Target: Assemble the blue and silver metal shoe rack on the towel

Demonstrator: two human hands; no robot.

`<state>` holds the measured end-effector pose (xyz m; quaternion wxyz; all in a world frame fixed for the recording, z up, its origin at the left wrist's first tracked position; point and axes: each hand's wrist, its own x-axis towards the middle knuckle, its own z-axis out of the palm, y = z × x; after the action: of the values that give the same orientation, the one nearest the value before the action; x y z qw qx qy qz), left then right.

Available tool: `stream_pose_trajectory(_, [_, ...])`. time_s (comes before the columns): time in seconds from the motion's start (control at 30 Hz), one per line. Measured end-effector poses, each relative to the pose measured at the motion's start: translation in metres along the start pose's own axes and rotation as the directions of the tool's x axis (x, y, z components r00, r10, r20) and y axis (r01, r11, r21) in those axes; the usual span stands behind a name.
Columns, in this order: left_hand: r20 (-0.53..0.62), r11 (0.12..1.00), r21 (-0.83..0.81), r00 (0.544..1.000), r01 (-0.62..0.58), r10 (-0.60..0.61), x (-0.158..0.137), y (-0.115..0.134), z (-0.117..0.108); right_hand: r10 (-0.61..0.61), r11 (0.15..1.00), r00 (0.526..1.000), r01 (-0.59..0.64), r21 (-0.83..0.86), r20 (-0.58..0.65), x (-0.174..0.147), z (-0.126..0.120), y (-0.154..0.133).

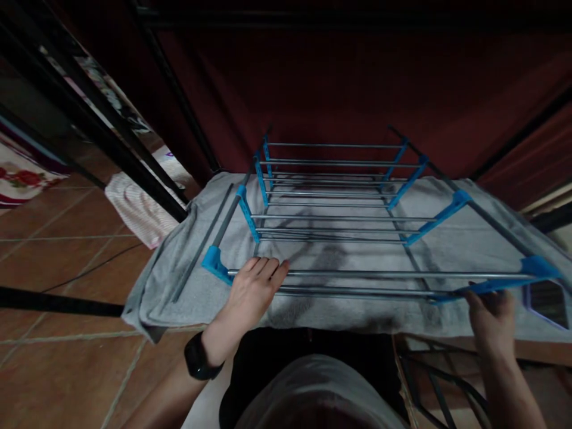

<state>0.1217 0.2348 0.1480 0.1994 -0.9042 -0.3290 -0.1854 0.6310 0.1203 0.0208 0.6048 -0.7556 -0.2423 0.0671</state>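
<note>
A shoe rack of grey metal tubes and blue plastic brackets lies across a grey cloth in front of me. My left hand has its fingers wrapped over the front tubes, near the left blue corner bracket. At the front right, my right hand grips the rack from below at a blue bracket. Its fingers are partly hidden under the bracket. A loose grey tube rests on the cloth along the rack's left side.
A dark object with a lilac edge lies at the far right of the cloth. Dark red fabric hangs behind the rack. Black metal bars stand at the left, over a tiled floor and a light striped cloth.
</note>
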Motion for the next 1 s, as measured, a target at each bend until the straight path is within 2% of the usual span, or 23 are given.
stream_pose_trajectory(0.1, [-0.049, 0.999, 0.024, 0.998, 0.035, -0.033, -0.005, -0.003, 0.000, -0.076, 0.996, 0.997, 0.075, 0.052, 0.023, 0.000, 0.000, -0.010])
stream_pose_trajectory(0.17, [-0.075, 0.995, 0.046, 0.993, 0.089, -0.086, -0.010, -0.003, -0.001, -0.127, 0.989, 0.991, 0.129, 0.079, -0.029, -0.005, 0.001, -0.016])
stream_pose_trajectory(0.27, [-0.131, 0.973, 0.077, 0.970, 0.216, -0.205, -0.018, -0.002, -0.003, -0.213, 0.977, 0.964, 0.214, -0.013, -0.158, -0.021, 0.001, -0.023])
stream_pose_trajectory(0.4, [-0.267, 0.910, 0.077, 0.887, 0.408, -0.376, -0.030, 0.000, 0.001, -0.353, 0.934, 0.898, 0.321, -0.159, -0.261, -0.041, 0.000, -0.028])
stream_pose_trajectory(0.47, [-0.327, 0.875, 0.044, 0.835, 0.482, -0.443, -0.034, 0.000, 0.005, -0.359, 0.933, 0.891, 0.330, -0.147, -0.277, -0.046, 0.001, -0.033])
stream_pose_trajectory(0.5, [-0.352, 0.866, 0.011, 0.813, 0.499, -0.464, -0.036, -0.001, 0.007, -0.334, 0.942, 0.903, 0.317, -0.108, -0.270, -0.047, 0.002, -0.036])
stream_pose_trajectory(0.6, [-0.391, 0.842, -0.175, 0.749, 0.510, -0.534, -0.037, -0.005, 0.013, -0.194, 0.970, 0.963, 0.217, 0.111, -0.186, -0.051, 0.010, -0.052])
stream_pose_trajectory(0.67, [-0.392, 0.792, -0.312, 0.688, 0.525, -0.611, -0.038, -0.010, 0.017, -0.051, 0.963, 0.998, 0.059, 0.264, -0.036, -0.057, 0.016, -0.067])
stream_pose_trajectory(0.7, [-0.395, 0.766, -0.368, 0.658, 0.527, -0.642, -0.038, -0.012, 0.019, 0.025, 0.941, 0.998, -0.043, 0.335, 0.058, -0.060, 0.018, -0.075])
stream_pose_trajectory(0.73, [-0.401, 0.743, -0.420, 0.628, 0.521, -0.667, -0.038, -0.014, 0.021, 0.092, 0.906, 0.982, -0.151, 0.396, 0.165, -0.064, 0.020, -0.085])
stream_pose_trajectory(0.83, [-0.389, 0.660, -0.601, 0.556, 0.451, -0.735, -0.039, -0.017, 0.026, 0.196, 0.768, 0.875, -0.418, 0.486, 0.442, -0.077, 0.023, -0.112])
stream_pose_trajectory(0.9, [-0.322, 0.564, -0.708, 0.516, 0.425, -0.794, -0.039, -0.016, 0.025, 0.207, 0.715, 0.816, -0.503, 0.486, 0.540, -0.083, 0.024, -0.128])
stream_pose_trajectory(1.0, [-0.213, 0.411, -0.805, 0.438, 0.428, -0.873, -0.036, -0.012, 0.020, 0.251, 0.653, 0.781, -0.572, 0.496, 0.572, -0.088, 0.030, -0.142])
